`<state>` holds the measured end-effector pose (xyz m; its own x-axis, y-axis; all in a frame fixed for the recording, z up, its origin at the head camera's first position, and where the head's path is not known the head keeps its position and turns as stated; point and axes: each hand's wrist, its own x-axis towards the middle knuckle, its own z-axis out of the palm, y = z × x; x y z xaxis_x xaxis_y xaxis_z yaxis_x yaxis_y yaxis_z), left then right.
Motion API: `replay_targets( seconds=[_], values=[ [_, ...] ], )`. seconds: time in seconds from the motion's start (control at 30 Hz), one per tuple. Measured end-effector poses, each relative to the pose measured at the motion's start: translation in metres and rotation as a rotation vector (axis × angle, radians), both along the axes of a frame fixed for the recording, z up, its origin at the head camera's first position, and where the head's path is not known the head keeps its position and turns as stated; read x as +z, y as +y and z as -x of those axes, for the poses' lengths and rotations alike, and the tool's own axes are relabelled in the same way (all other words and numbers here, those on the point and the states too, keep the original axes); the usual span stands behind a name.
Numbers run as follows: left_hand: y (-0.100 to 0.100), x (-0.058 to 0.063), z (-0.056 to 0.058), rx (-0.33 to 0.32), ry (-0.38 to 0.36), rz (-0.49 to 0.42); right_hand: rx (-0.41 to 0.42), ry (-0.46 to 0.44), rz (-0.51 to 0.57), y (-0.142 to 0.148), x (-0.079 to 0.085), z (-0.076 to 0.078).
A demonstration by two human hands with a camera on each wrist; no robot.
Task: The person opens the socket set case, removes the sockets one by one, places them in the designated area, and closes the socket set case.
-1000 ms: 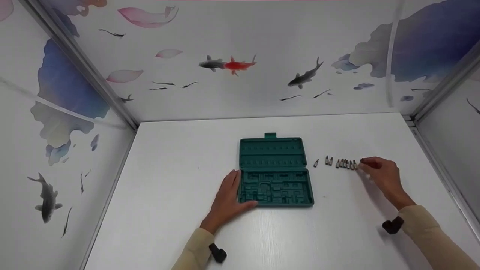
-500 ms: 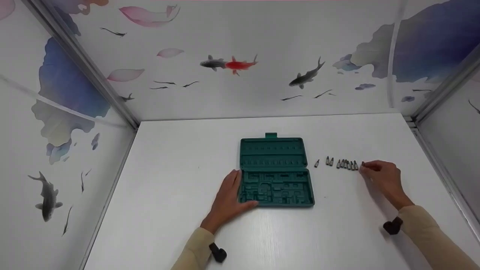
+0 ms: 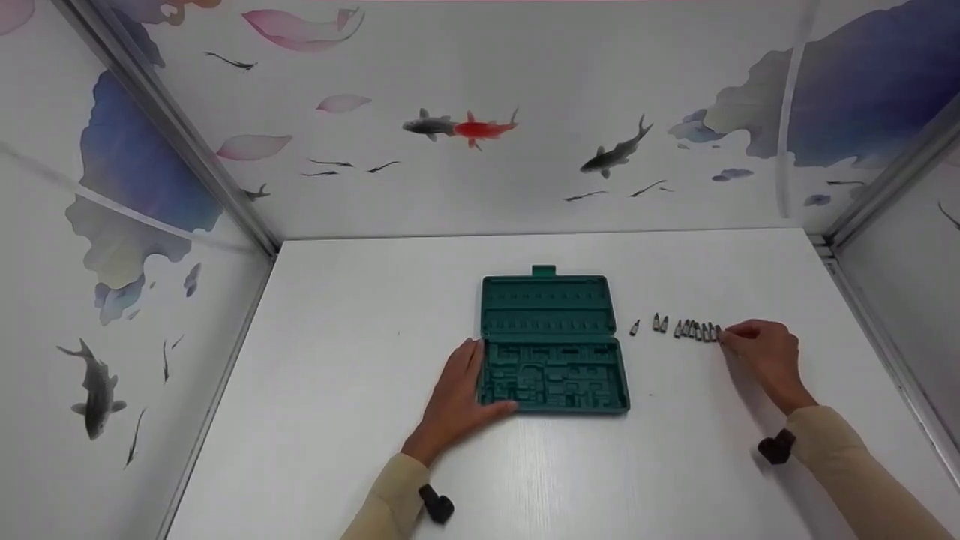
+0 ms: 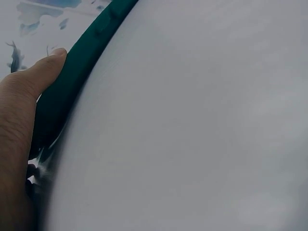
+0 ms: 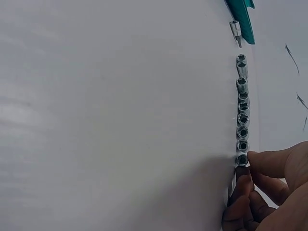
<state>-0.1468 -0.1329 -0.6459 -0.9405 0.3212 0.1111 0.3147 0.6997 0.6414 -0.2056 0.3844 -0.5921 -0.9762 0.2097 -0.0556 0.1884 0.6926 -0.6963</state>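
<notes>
A green plastic tool case (image 3: 551, 410) lies opened flat on the white table, its lid (image 3: 544, 310) at the back. My left hand (image 3: 454, 397) holds the case's front left corner, fingers along the left side and thumb over the front edge. To the right of the case stands a row of small metal bit sockets (image 3: 697, 331). At the right end of that row my right hand (image 3: 771, 356) pinches a bit socket (image 5: 242, 160) between thumb and fingers. In the right wrist view, square holes show in the sockets' near ends. Another bit socket (image 5: 236, 32) lies apart, closest to the case.
Moulded recesses fill the case's lower half. A latch tab (image 3: 544, 270) sticks out at the lid's far edge. Printed wall panels (image 3: 540, 187) enclose the table (image 3: 360, 435) at the back and both sides. A black wrist camera sits on each sleeve.
My right hand has lowered a bit socket and brought it slightly left against the end of the row. The left hand stays on the case, which has not moved.
</notes>
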Motion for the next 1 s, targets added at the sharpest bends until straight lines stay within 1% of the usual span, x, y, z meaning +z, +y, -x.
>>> replay_targets(
  seconds=[0.2,0.33,0.5,0.67,0.77,1.0],
  values=[
    [0.001,0.002,-0.001,0.011,-0.024,-0.013,-0.019,-0.011,0.036,-0.005,0.002,0.0],
    [0.001,0.004,0.0,0.008,-0.037,-0.017,0.009,0.03,0.061,-0.017,0.009,0.004],
    [-0.001,0.006,0.001,-0.02,-0.043,-0.016,0.126,0.117,0.046,-0.042,0.016,0.012],
    [-0.005,0.007,0.002,-0.035,-0.089,-0.033,0.248,0.184,0.053,-0.07,0.018,0.026],
    [-0.006,0.006,0.002,-0.03,-0.101,-0.032,0.297,0.173,0.071,-0.085,0.018,0.034],
    [-0.004,0.005,0.0,-0.012,-0.082,-0.03,0.392,0.131,0.097,-0.108,0.017,0.059]
  ],
)
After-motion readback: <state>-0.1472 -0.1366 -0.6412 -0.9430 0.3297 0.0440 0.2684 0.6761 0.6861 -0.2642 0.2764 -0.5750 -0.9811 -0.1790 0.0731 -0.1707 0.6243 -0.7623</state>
